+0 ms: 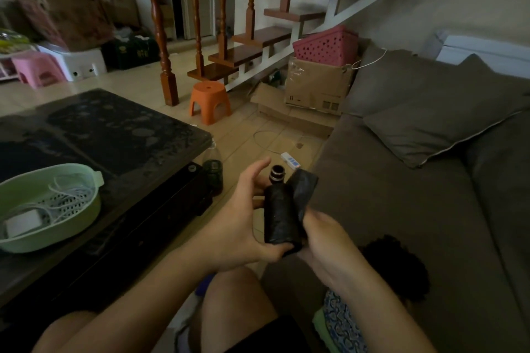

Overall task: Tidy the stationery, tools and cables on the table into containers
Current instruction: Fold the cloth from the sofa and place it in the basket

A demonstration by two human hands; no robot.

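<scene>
between my two hands, just over my knees, is the black roll point(279, 215). my left hand point(241, 223) holds it from the left, thumb curled under its bottom end, the other fingers loose and spread. my right hand point(324, 243) grips it low on the right, where a loose flap sticks up. i think it is light and soft, thin sheet wound on a stiff tube point(276, 176) poking out the top. the sheet may slip and unwind, so i would hold it round the middle. the green basket point(71, 233) with white cables point(67, 189) sits well left of my left hand, on the dark table point(114, 129).
</scene>
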